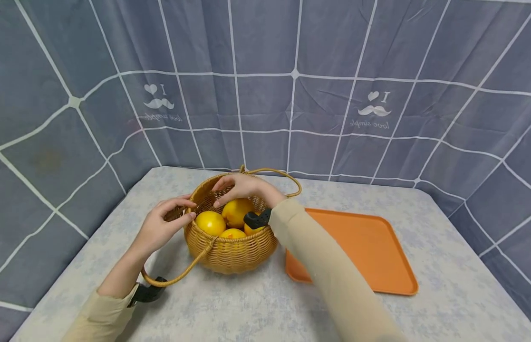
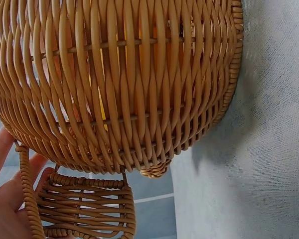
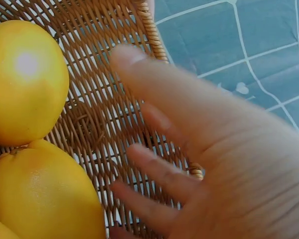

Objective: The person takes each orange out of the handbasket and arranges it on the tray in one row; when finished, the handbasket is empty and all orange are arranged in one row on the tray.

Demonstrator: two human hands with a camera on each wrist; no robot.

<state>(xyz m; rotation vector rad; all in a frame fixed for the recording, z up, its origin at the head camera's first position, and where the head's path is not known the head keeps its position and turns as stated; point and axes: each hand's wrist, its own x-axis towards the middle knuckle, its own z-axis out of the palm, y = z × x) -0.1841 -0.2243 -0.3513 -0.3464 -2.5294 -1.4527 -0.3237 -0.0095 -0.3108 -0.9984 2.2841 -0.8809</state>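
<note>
A round wicker basket (image 1: 231, 256) holds several plump yellow fruits (image 1: 210, 223), two of them large in the right wrist view. At its left rim, my left hand (image 1: 156, 228) grips the edge by a small woven tab (image 2: 84, 206), thumb toward the front. Over the basket's mouth hovers my right hand (image 1: 244, 187), its fingers loosely bent and holding nothing. In the right wrist view those fingers (image 3: 154, 169) are beside the fruits, apart from them, above bare wickerwork. My right wrist and its black strap hide part of the fruit.
An orange tray (image 1: 368, 247) lies flat to the right of the basket, partly behind my right sleeve. One basket handle (image 1: 179, 278) loops out front left near my left wrist; another (image 1: 286, 175) leans out at the back right. A grid-patterned curtain (image 1: 265, 104) stands behind the table.
</note>
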